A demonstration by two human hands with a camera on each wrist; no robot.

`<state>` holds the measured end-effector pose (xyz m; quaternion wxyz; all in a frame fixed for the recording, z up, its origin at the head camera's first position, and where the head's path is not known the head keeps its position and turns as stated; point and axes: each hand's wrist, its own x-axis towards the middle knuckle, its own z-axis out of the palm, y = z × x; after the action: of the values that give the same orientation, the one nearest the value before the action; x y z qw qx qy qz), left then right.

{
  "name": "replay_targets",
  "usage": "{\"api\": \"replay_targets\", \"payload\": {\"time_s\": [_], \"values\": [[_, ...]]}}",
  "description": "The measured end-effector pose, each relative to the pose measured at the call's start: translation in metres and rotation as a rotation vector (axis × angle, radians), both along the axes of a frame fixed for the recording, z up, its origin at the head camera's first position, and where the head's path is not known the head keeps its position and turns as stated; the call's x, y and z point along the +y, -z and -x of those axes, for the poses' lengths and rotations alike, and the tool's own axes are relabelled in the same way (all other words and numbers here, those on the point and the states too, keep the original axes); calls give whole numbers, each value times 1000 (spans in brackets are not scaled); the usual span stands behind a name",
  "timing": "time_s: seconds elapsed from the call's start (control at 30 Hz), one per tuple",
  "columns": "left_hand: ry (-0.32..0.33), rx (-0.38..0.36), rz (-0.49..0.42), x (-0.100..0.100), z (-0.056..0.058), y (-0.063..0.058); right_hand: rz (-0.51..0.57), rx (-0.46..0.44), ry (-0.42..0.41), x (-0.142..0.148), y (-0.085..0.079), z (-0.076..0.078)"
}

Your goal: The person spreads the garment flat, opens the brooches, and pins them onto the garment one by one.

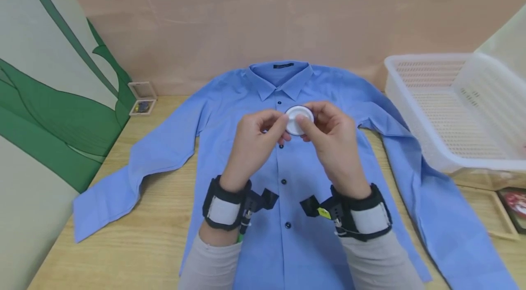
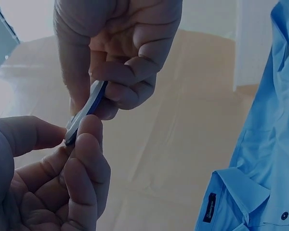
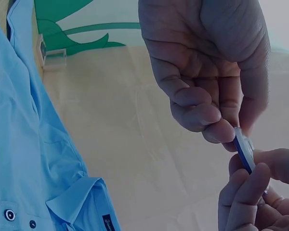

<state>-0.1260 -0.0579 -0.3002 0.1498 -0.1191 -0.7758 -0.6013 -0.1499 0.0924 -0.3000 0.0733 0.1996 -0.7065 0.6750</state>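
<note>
Both hands hold a round, flat badge above the upper chest of a blue shirt. Its white side faces up toward the head camera, and a dark blue edge shows in the left wrist view. My left hand pinches the badge's left rim between thumb and fingers. On the opposite rim, the right hand grips it the same way, its thumb lying over the white face. The shirt lies front up with its collar at the far end and its dark buttons fastened. Wrist views show the badge edge-on.
A white plastic basket stands at the right, beside the shirt's sleeve. A small open box with little items sits at the back left. Part of a wooden tray and a dark, red-patterned item show at the right edge.
</note>
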Motion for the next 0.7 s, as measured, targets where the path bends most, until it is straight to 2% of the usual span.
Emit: {"api": "replay_targets", "payload": {"time_s": [0.2, 0.33, 0.53, 0.7], "values": [[13, 7, -13, -3, 1, -1, 10, -15, -35, 1, 1, 2], [14, 34, -32, -5, 2, -1, 85, -79, -103, 4, 2, 5], [-41, 158, 4, -13, 3, -2, 293, -238, -260, 8, 1, 7], [19, 269, 56, -19, 3, -2, 385, -341, -361, 11, -1, 7]]}}
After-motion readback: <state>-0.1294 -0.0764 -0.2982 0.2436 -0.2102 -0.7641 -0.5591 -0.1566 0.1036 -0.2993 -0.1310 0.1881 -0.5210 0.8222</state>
